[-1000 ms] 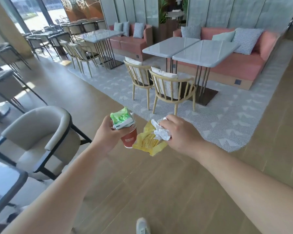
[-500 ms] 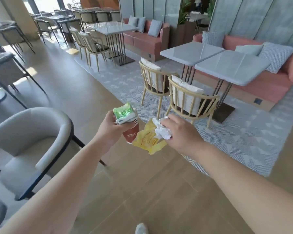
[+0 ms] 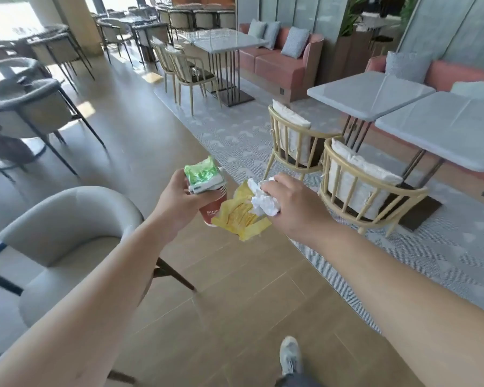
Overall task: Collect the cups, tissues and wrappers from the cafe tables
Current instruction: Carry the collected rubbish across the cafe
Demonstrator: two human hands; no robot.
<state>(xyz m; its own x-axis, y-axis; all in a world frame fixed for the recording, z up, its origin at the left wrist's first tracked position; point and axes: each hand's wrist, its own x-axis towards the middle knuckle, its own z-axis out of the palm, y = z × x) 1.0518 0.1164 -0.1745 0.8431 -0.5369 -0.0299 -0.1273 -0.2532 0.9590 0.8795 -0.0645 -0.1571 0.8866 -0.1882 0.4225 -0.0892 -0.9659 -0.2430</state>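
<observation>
Cafe floor below: hands grip red cup (image 3: 213,210), crumpled tissue (image 3: 264,203).

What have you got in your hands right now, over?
Left hand grips red cup and green wrapper. Right hand grips white tissue and yellow wrapper. Grey armchair close on left; floor ahead open.

Cup: we see a red paper cup (image 3: 213,212) with white lettering, roughly upright, held above the floor.
Green wrapper: a crumpled green-and-white wrapper (image 3: 203,175) sits at the cup's mouth.
Yellow wrapper: a creased yellow wrapper (image 3: 239,219) hangs just right of the cup.
Tissue: a balled white tissue (image 3: 264,203) rests on the yellow wrapper's upper part.
</observation>
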